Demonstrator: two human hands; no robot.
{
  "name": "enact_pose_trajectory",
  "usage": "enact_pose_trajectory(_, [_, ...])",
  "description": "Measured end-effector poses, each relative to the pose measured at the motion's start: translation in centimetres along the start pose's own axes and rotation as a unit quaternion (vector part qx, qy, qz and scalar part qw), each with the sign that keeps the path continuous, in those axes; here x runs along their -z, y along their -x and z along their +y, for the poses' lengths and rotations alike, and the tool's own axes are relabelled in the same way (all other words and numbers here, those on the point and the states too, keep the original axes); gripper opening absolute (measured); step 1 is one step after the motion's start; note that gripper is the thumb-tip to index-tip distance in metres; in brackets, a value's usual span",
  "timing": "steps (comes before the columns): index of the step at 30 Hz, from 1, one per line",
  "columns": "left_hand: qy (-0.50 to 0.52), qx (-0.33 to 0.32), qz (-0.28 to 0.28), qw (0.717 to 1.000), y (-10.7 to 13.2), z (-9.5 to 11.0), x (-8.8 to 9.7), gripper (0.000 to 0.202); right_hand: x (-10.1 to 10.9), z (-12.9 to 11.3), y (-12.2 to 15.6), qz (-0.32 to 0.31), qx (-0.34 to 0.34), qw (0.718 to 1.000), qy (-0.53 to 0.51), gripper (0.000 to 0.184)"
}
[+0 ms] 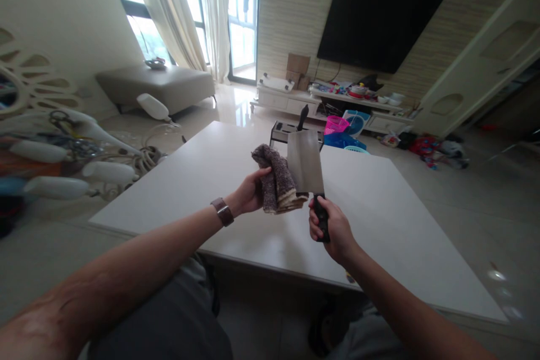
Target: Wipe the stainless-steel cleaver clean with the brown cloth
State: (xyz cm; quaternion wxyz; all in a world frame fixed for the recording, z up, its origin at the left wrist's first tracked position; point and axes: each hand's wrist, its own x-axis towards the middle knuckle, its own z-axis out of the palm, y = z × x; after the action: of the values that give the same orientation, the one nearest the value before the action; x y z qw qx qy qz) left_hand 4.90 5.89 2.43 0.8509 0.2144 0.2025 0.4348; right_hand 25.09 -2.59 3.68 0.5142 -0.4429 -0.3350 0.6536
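Observation:
My right hand (335, 226) is wrapped round the black handle of a cleaver (305, 163), whose broad steel blade points up and away from me. A folded, dark speckled cloth (276, 180) with a pale edge is gripped in my left hand (251, 191), thumb on top. The cloth lies close against the left side of the blade; whether it touches the steel I cannot tell. Both things are held above a white table (371, 197). Behind the blade stands a knife block (280, 130), with a black handle (304, 115) sticking up from it.
Beyond the table are a pink basket (336, 124) and a low white TV cabinet (278, 102) with clutter on it. A lamp with white shades (54, 187) lies among cables at the left. A grey bench (164, 87) stands near the window.

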Motion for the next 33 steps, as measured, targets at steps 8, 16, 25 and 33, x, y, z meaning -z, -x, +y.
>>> enact_pose_trajectory(8, [-0.102, -0.061, 0.048, 0.992, -0.5, -2.3, -0.4, 0.027, -0.9, 2.1, 0.3, -0.049, -0.024, 0.996, 0.074, 0.032])
enact_pose_trajectory(16, [-0.151, -0.112, 0.142, 0.972, -0.5, -2.4, -0.7, 0.037, -0.7, 2.6, 0.0, -0.071, -0.042, 0.994, 0.078, 0.033])
enact_pose_trajectory(25, [-0.123, -0.169, 0.178, 0.961, -1.4, 0.4, -0.3, 0.037, -0.6, 2.0, 0.2, -0.089, -0.050, 0.991, 0.087, 0.031])
enact_pose_trajectory(33, [-0.082, -0.226, 0.213, 0.947, -1.9, 3.5, 1.3, 0.035, -0.2, 2.4, 0.8, -0.113, -0.073, 0.987, 0.088, 0.029])
